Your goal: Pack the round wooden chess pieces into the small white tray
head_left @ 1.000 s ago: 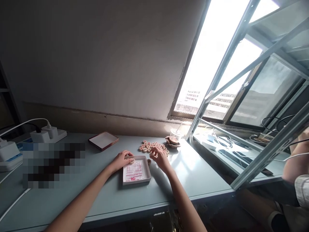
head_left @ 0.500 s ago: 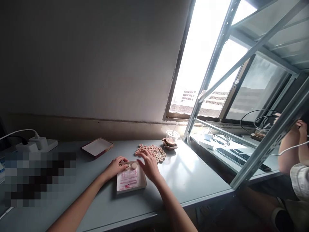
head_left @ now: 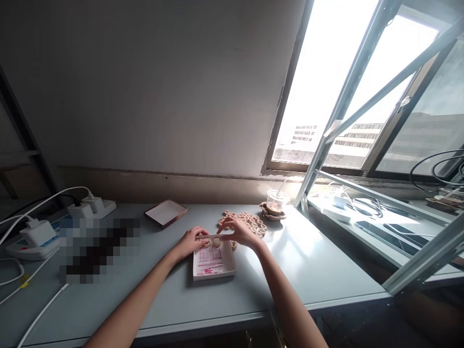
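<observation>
A shallow white box sits on the table, with a crumpled, red-printed clear bag inside. At the box's far left corner my left hand is closed, thumb inside and fingers outside the wall. Beside that thumb lies a round wooden Chinese chess piece; another piece, its face pale, is to its right. My right hand arches over the far right corner, fingers bent and apart from the thumb, which is close to the pale piece. Beyond it spreads a cluster of chess pieces, partly hidden by this hand.
An open box lid lies at the back left. A lidded plastic cup stands on a brown holder behind the pieces. Power strips and white cables are at the left; a metal shelf frame rises at the right.
My view has turned to the right. My right hand's fingers have come in closer over the box's far edge, while my left hand keeps its place at the corner.
</observation>
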Demonstrator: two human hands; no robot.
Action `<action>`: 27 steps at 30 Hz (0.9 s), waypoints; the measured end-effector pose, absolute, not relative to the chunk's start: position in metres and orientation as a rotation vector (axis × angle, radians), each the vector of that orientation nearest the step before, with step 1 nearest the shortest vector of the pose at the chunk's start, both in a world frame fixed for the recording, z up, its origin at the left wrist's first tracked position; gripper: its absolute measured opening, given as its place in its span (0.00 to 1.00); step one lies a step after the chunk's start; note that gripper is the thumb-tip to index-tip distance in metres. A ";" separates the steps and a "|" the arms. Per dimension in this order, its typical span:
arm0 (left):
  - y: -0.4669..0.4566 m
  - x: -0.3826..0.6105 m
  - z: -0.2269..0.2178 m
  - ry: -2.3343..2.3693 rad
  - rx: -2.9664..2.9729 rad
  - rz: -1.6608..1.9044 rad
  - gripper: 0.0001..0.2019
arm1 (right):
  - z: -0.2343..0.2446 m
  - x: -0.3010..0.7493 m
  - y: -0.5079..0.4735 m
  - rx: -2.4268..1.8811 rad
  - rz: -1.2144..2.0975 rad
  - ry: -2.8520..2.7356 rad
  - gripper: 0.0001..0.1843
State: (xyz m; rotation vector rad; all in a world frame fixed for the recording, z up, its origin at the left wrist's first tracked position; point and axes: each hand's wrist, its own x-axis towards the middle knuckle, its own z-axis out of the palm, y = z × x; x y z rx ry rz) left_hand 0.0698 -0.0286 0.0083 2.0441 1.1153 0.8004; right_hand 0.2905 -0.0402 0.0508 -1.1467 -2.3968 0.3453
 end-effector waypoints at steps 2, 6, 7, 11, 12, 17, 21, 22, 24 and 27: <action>-0.028 0.070 0.008 1.105 2.036 0.808 0.11 | 0.046 0.284 -0.044 -1.124 0.326 -2.461 0.13; -0.031 0.071 0.011 1.106 1.984 0.808 0.11 | 0.038 0.274 -0.050 -1.193 0.180 -2.466 0.09; -0.032 0.072 0.012 1.118 1.977 0.810 0.10 | 0.037 0.274 -0.051 -1.202 0.162 -2.462 0.08; -0.033 0.073 0.014 1.157 1.962 0.814 0.10 | 0.039 0.278 -0.053 -1.212 0.151 -2.468 0.08; -0.033 0.073 0.013 1.156 1.962 0.816 0.10 | 0.040 0.279 -0.053 -1.206 0.156 -2.452 0.07; -0.030 0.071 0.010 1.136 2.020 0.826 0.11 | 0.042 0.278 -0.056 -1.101 0.374 -2.283 0.07; -0.030 0.070 0.010 1.145 2.043 0.798 0.11 | 0.039 0.278 -0.055 -1.092 0.694 -2.177 0.11; -0.030 0.070 0.011 1.148 2.046 0.790 0.12 | 0.038 0.278 -0.054 -1.092 0.732 -2.152 0.13; -0.031 0.070 0.011 1.148 2.051 0.783 0.12 | 0.037 0.279 -0.053 -1.071 0.738 -2.122 0.15; -0.031 0.070 0.011 1.142 2.041 0.804 0.11 | 0.038 0.280 -0.052 -1.005 0.786 -2.102 0.14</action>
